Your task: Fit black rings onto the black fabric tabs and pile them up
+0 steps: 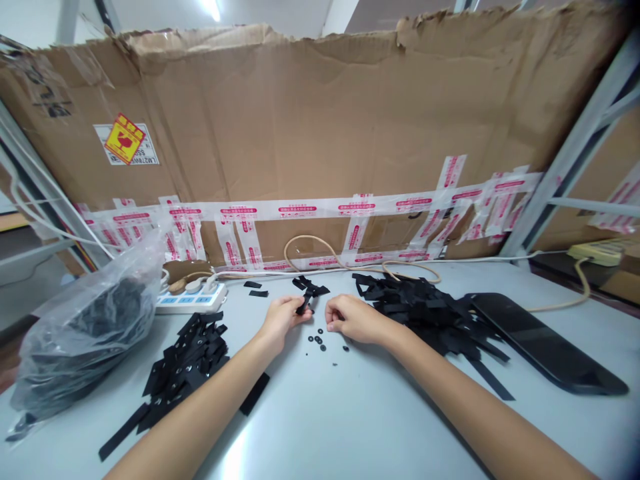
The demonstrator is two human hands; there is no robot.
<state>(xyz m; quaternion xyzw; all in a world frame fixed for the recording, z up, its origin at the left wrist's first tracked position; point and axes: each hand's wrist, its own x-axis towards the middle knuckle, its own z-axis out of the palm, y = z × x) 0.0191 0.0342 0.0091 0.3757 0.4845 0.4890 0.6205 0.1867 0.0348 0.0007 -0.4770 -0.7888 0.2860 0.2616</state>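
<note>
My left hand [283, 319] is closed in a pinch on a short black strip [304, 304] held just above the grey table [350, 413]. My right hand [350, 319] rests on the table beside it, fingers curled inward; whatever they hold is too small to make out. Several small black round pieces [319, 341] lie scattered on the table between and just in front of both hands. A few crossed black strips [310, 289] lie just beyond the left hand.
A heap of black strips [190, 360] lies at the left, a larger one [425, 310] at the right. A clear bag of black parts [85, 333], a white power strip [193, 298], a black tray [540, 343] and a taped cardboard wall [320, 147] surround the spot.
</note>
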